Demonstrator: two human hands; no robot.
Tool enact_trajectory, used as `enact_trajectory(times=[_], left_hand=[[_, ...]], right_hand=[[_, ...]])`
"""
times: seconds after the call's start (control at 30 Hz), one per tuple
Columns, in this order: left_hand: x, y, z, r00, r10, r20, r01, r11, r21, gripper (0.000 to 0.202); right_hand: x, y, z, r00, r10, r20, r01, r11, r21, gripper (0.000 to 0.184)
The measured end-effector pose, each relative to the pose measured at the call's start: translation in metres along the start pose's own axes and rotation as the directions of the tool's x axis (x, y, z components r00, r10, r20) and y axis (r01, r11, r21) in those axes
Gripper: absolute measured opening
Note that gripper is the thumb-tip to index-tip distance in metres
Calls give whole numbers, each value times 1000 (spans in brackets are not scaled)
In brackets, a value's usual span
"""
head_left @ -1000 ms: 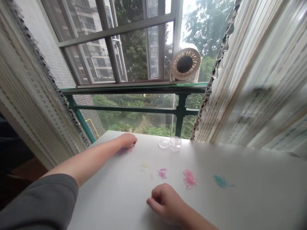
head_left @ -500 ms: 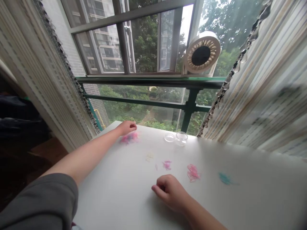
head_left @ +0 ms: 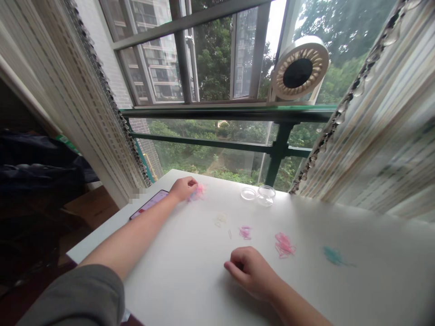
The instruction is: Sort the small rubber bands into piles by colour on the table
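My left hand (head_left: 184,188) is at the far left of the white table, fingers bent and pinched together at the edge of a mixed pink and blue heap (head_left: 197,192) of small thin pieces. What the fingertips hold, if anything, is too small to see. My right hand (head_left: 249,271) rests on the table, curled closed, with nothing visible in it. Beyond it lie a pale yellowish group (head_left: 222,218), a single thin loop-shaped piece (head_left: 229,234), a purple pile (head_left: 245,232) and a pink pile (head_left: 284,245). A teal pile (head_left: 332,256) sits further right.
A clear round container (head_left: 266,195) and a clear round lid (head_left: 248,194) stand near the table's back edge. A phone (head_left: 149,204) lies partly under my left forearm. Behind are a green railing (head_left: 210,113), a round fan (head_left: 301,70) and curtains (head_left: 380,149) on both sides.
The view has shifted left, uncovering the phone. My left hand has moved closer to the mixed heap, fingers lower beside it. My right hand stays curled in the same place on the table.
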State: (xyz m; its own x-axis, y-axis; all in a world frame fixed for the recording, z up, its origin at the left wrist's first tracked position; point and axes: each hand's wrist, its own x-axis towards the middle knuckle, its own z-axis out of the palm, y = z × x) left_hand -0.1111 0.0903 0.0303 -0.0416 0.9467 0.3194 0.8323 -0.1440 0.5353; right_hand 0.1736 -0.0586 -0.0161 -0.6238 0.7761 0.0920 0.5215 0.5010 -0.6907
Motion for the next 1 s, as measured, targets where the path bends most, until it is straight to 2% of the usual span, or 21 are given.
enact_trajectory(times=[0.1,0.17,0.23,0.3,0.4,0.5,0.63,0.77,0.9,1.0], left_hand=[[-19,22,12,996,-28,-85,13,986,-167,19],[-36,43,27,999,28,-45,-40,955,-295,17],[-55,65,46,990,132,44,-103,908,-405,13],[-75,83,63,969,232,81,-165,859,-484,9],[-99,98,77,920,389,53,-310,802,-510,7],[-108,100,76,853,521,23,-442,746,-499,9],[-106,97,73,814,574,91,-458,730,-508,11],[-102,96,73,802,578,150,-427,730,-534,10],[-101,95,72,816,559,148,-397,728,-559,10],[-100,93,71,812,566,143,-392,710,-585,9]], right_hand=[[-1,1,0,1000,5,-23,-5,1000,14,30],[-1,2,1,999,7,-51,-4,997,72,27],[-1,6,1,993,34,-113,-15,987,162,20],[-2,12,2,962,104,-251,-38,966,255,14],[-2,21,2,884,210,-418,-42,925,377,26],[-2,25,0,857,254,-449,-52,908,415,29],[-2,20,-1,886,244,-394,-79,917,391,20],[0,16,-1,884,289,-367,-137,912,387,13],[1,14,-3,852,350,-389,-185,897,401,13],[2,12,-4,846,364,-390,-191,889,415,14]])
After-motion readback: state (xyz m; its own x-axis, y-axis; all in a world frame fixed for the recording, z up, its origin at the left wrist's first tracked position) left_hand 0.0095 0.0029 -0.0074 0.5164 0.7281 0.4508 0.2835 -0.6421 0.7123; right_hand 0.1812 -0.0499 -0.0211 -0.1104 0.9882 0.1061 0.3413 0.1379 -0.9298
